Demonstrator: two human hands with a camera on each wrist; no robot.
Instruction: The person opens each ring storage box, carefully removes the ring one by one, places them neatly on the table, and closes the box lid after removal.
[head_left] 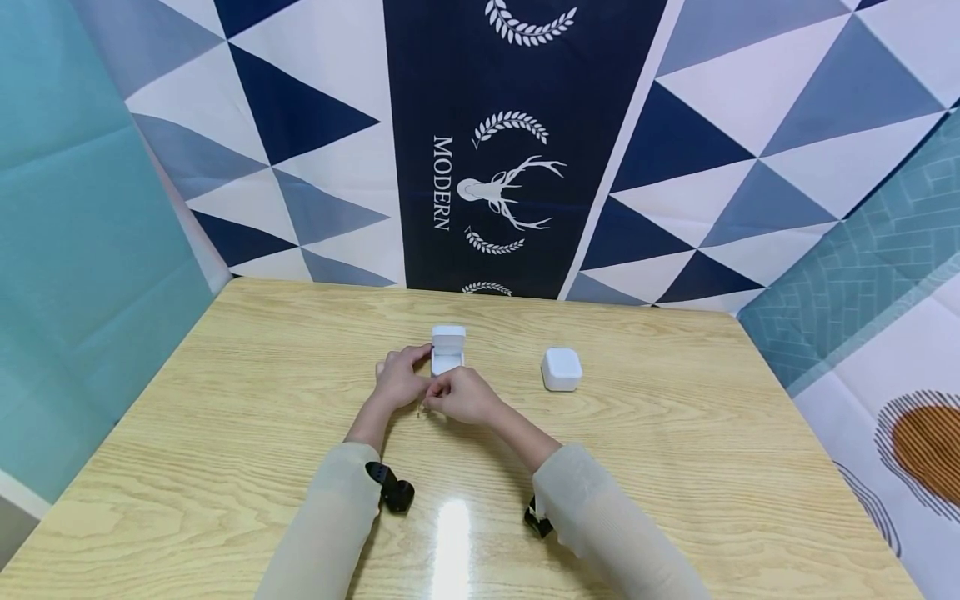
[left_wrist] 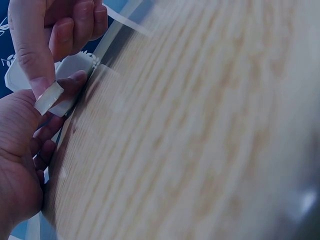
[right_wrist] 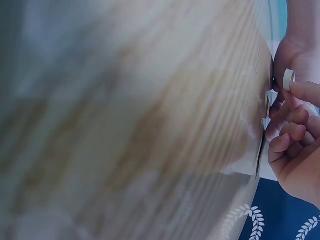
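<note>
A small white ring box (head_left: 447,360) stands on the table with its lid raised and a pale inside showing. My left hand (head_left: 401,382) steadies it from the left, the thumb across its front and the fingers along its side. Just in front of the box, my right hand (head_left: 463,396) pinches a ring (right_wrist: 288,80) between thumb and index finger. The ring (left_wrist: 49,98) is a shiny, pale band, and in the left wrist view it overlaps my left thumb. The right hand's other fingers are curled in.
A second white box (head_left: 561,369), closed, stands to the right of the open one. The wooden table (head_left: 637,483) reaches back to a patterned cloth (head_left: 487,167) hanging behind it. A bright light reflection lies on the table between the forearms.
</note>
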